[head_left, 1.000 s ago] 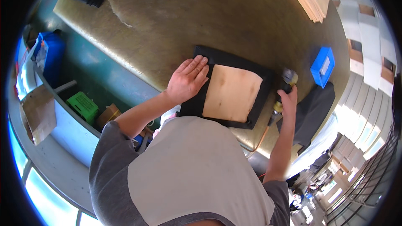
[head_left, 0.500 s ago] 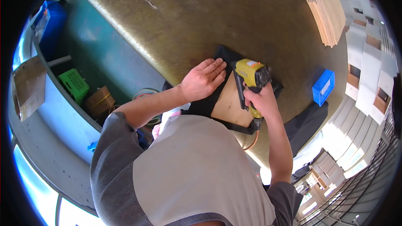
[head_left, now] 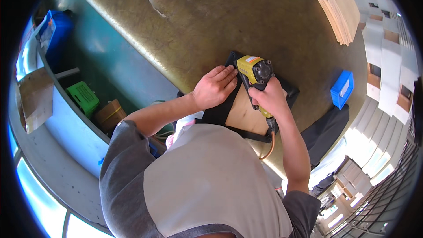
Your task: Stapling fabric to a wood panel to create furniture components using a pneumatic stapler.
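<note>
A wooden board (head_left: 248, 112) lies on the worktable with black fabric (head_left: 220, 109) folded over its edges. My right hand (head_left: 270, 97) is wrapped around the grip of a yellow and black staple gun (head_left: 250, 67). The gun's head is over the far left part of the board, close to my left fingertips; its tip is hidden from above. An orange air hose (head_left: 272, 144) runs down from its handle. My left hand (head_left: 216, 87) presses the fabric at the board's left edge, fingers together and the thumb out of sight beneath.
A stack of thin wooden boards (head_left: 341, 11) stands at the far right of the brown table (head_left: 198, 26), with a small blue bin (head_left: 342, 89) nearer. Black cloth (head_left: 326, 130) lies at the right. Beyond the left table edge are a green crate (head_left: 82, 98) and a cardboard box (head_left: 110, 115).
The staple gun in my right hand has moved a little left and farther from me, toward my left fingertips. My left hand stays on the fabric. The whole view has shifted slightly.
</note>
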Motion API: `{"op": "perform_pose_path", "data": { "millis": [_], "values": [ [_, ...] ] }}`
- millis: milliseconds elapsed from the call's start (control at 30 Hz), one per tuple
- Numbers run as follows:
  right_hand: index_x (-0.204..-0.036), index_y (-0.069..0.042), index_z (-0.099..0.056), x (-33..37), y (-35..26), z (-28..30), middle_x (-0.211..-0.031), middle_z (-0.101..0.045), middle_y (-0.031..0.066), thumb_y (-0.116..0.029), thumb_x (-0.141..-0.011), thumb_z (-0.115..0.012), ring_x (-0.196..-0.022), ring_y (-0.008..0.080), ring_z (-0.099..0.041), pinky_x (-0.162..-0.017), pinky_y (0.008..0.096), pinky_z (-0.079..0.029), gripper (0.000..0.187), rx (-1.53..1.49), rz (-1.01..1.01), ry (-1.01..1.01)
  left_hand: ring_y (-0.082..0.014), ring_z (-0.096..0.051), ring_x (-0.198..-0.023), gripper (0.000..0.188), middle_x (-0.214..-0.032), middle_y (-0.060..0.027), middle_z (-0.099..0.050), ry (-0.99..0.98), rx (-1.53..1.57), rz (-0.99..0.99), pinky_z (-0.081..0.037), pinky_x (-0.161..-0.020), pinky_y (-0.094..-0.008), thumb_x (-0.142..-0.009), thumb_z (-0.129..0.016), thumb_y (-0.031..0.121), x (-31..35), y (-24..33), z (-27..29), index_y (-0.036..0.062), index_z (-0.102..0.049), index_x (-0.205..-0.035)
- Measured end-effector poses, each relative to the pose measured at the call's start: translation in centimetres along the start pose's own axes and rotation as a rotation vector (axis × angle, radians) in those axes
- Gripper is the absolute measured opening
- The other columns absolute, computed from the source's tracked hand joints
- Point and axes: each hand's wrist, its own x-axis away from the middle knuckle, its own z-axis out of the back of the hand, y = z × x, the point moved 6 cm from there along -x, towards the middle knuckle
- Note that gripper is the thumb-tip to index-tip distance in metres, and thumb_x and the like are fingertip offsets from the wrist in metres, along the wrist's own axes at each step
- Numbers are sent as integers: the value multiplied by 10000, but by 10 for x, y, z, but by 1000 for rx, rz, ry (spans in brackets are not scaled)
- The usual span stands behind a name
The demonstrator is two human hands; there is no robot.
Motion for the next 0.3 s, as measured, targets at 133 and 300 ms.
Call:
{"op": "perform_pose_path", "data": {
  "millis": [133,300],
  "values": [
    [-904,32,-667,38,18,14,-657,-671,91,-71,-829,-665,-551,165,-675,-539,336,-527,127,-52,36,59,-309,-649,-1187,334,-1173,-169,-720,5,26,-4,-497,-1055,-435,-798,-644,160,1,-5,-1,0,-705,-1085],
    [-1117,28,-684,109,105,44,-708,-673,67,-56,-858,-685,-583,128,-665,-548,319,-533,273,-204,-94,265,-286,-640,-1085,373,-1114,-103,-666,27,59,48,-498,-985,-443,-792,-766,171,-28,10,-4,46,-682,-1134]
  ]
}}
